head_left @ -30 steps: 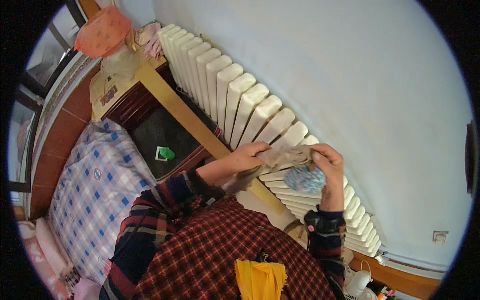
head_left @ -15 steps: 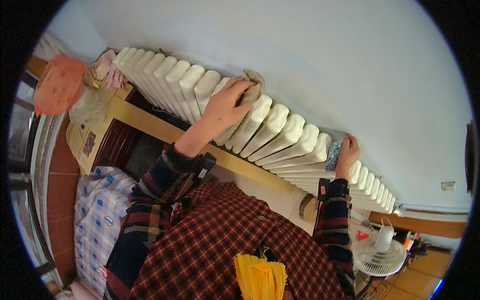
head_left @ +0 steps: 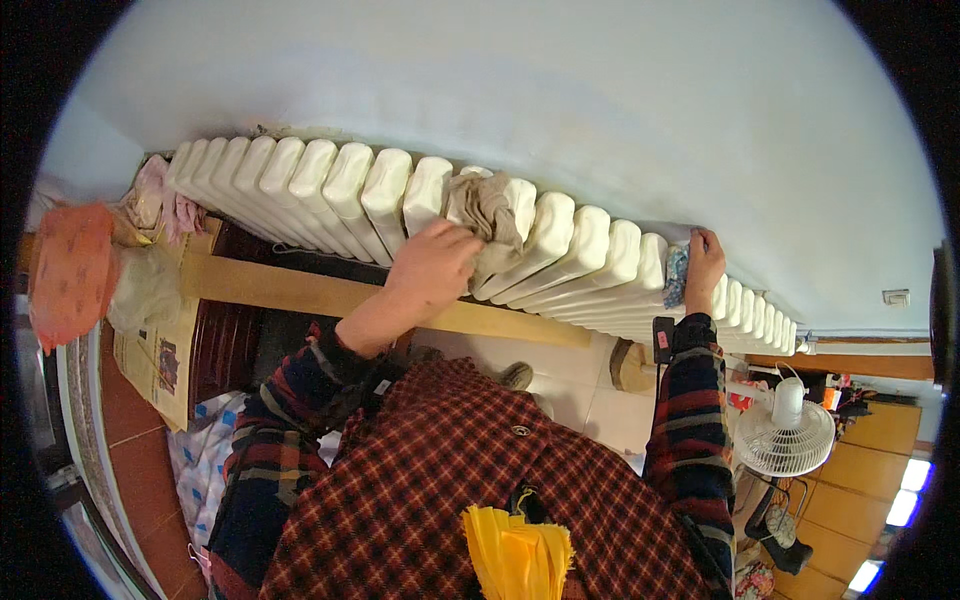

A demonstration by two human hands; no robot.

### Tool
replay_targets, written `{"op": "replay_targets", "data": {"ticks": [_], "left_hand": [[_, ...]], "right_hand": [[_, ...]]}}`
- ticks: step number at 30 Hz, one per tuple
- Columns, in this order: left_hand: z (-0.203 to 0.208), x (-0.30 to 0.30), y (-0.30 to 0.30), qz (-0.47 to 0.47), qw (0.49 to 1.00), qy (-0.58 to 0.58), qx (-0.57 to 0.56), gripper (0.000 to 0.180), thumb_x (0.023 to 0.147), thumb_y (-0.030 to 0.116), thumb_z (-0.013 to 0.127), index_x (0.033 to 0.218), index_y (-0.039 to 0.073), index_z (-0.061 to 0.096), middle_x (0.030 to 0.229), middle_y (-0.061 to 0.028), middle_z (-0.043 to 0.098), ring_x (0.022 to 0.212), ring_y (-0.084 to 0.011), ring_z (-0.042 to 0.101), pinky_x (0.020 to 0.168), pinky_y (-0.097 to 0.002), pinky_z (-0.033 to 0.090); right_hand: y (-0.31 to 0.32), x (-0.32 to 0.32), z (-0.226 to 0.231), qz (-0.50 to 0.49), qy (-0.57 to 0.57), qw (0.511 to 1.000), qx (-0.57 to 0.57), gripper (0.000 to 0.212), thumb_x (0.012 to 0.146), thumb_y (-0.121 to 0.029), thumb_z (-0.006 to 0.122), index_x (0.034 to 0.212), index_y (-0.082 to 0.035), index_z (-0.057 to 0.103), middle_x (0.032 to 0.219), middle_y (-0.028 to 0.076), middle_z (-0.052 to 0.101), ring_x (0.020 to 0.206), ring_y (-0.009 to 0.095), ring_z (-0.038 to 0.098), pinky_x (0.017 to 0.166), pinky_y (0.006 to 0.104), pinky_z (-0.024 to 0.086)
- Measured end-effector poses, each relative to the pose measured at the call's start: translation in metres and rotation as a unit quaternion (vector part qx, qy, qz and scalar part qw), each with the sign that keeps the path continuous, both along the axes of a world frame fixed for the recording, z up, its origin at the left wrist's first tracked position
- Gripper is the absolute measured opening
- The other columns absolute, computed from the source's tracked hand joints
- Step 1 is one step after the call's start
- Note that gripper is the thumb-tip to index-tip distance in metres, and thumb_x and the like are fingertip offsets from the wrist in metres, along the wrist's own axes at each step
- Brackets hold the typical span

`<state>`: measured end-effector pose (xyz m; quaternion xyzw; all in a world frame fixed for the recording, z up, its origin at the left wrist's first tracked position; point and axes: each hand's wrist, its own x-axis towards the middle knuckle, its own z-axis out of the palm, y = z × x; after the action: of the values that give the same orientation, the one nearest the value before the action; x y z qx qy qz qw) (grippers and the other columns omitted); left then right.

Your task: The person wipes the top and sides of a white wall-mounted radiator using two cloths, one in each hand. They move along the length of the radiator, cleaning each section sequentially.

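near the middle of the frame, the left hand [head_left: 425, 272] is clamped on a beige cloth [head_left: 488, 212] over the white radiator [head_left: 345, 185]; right of centre, the right hand [head_left: 705, 268] (well apart) grips a blue cloth [head_left: 675, 276]. lower right, a fan [head_left: 787, 438].

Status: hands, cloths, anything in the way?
Left hand touching grey-brown cloth, grip unclear. Right hand holding blue patterned cloth. Grey-brown cloth draped over white radiator. No obstruction visible at either hand.
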<state>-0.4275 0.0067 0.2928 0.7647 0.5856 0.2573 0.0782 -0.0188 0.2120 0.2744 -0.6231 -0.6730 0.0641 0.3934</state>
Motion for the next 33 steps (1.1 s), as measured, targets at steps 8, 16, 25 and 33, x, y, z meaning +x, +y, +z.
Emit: {"op": "replay_targets", "data": {"ticks": [8,16,25,33], "left_hand": [[0.02,0.046,0.075,-0.035,0.994,-0.054,0.092,0.026,0.082,0.008,0.058,0.106,0.0,0.06,0.116,-0.0129,0.056,0.109,-0.0324,0.053,0.09,-0.0412,0.046],[-0.003,0.04,0.046,-0.08,0.994,0.045,-0.067,0.035,0.084,0.007,0.053,0.119,0.004,0.06,0.133,-0.0079,0.053,0.13,-0.0277,0.043,0.106,-0.0396,0.039],[0.002,0.042,0.048,0.016,0.98,-0.167,-0.105,0.031,0.084,0.01,0.058,0.112,-0.001,0.062,0.127,-0.0113,0.058,0.12,-0.0295,0.05,0.102,-0.0378,0.042],[0.045,0.068,0.028,-0.114,0.815,-0.476,-0.308,0.04,0.089,0.006,0.055,0.129,0.001,0.056,0.134,-0.006,0.051,0.122,-0.02,0.049,0.1,-0.0329,0.042]], "right_hand": [[0.003,-0.003,0.001,-0.01,0.023,1.0,-0.014,0.025,0.085,-0.02,0.062,0.097,0.0,0.07,0.086,0.017,0.07,0.08,0.026,0.065,0.074,0.0343,0.049],[-0.02,0.009,0.037,0.018,0.267,0.964,0.004,0.027,0.091,-0.024,0.059,0.097,0.001,0.067,0.082,0.003,0.063,0.074,0.011,0.051,0.067,0.0255,0.04],[-0.054,0.029,0.035,-0.025,0.163,0.985,0.061,0.031,0.095,-0.023,0.057,0.118,-0.001,0.059,0.118,0.013,0.057,0.108,0.024,0.055,0.091,0.0344,0.044],[-0.107,-0.104,0.051,0.356,0.117,0.926,-0.042,0.076,0.069,0.01,0.068,0.139,-0.011,0.045,0.145,0.011,0.042,0.133,0.026,0.04,0.106,0.0368,0.037]]}}
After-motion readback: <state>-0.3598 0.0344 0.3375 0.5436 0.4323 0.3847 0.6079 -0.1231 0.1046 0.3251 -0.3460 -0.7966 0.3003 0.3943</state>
